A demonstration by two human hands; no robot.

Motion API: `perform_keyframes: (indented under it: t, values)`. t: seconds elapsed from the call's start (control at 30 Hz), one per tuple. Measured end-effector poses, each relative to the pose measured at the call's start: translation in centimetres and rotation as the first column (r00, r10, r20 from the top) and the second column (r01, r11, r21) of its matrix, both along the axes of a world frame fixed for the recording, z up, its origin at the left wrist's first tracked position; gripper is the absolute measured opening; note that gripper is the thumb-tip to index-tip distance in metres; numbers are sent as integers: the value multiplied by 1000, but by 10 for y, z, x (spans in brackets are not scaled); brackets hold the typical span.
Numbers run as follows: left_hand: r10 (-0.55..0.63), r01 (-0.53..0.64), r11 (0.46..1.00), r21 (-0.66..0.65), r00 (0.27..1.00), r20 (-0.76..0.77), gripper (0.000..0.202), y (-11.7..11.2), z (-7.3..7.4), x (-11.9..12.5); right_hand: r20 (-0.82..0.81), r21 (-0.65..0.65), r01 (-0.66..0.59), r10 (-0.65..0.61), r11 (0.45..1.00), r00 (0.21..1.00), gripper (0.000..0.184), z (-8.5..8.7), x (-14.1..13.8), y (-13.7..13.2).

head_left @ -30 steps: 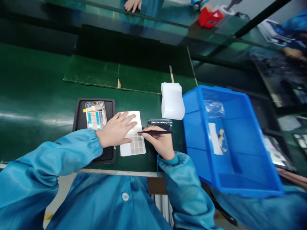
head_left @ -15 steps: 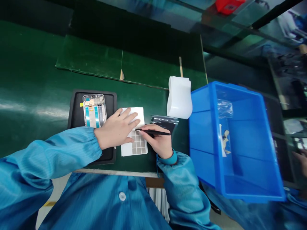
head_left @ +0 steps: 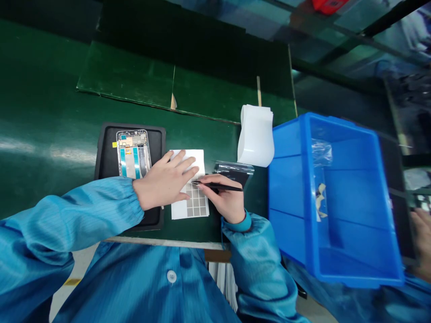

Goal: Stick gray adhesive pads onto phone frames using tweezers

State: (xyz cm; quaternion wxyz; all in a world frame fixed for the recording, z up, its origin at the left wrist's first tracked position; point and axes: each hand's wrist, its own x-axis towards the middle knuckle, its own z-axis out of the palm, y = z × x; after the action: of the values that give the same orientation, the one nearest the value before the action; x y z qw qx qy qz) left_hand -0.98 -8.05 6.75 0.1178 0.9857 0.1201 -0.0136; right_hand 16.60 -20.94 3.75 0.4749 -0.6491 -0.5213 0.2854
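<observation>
A white sheet with rows of grey square stickers (head_left: 197, 204) lies on the green bench. My left hand (head_left: 166, 179) rests flat on its upper part, fingers spread. Pinched in my right hand (head_left: 227, 197) are black tweezers (head_left: 224, 186), their tips at the top of the sticker grid by my left fingers. Whether a sticker is between the tips is too small to tell. Left of the sheet, an opened phone (head_left: 134, 152) with its inner parts exposed lies in a black tray (head_left: 156, 139), partly hidden by my left hand and sleeve.
A large blue bin (head_left: 289, 188) stands on the right, with clear plastic and paper scraps inside. Curled white sheets (head_left: 256, 137) and a dark sheet of film (head_left: 235, 169) lie between it and my hands. Another person's hand (head_left: 422, 237) shows at the right edge.
The view has shifted slightly, so bench items sit a little further right. My hands and the tweezers keep nearly the same place on the sheet. The other person's hand reaches further into view.
</observation>
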Motion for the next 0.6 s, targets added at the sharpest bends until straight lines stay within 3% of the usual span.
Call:
perform_keyframes:
  t: [0.6]
  values:
    - [-9,10,1000,-10,1000,15,71,0,-3,-1,-11,20,16,-16,1000,1000,10,-2,1,-1]
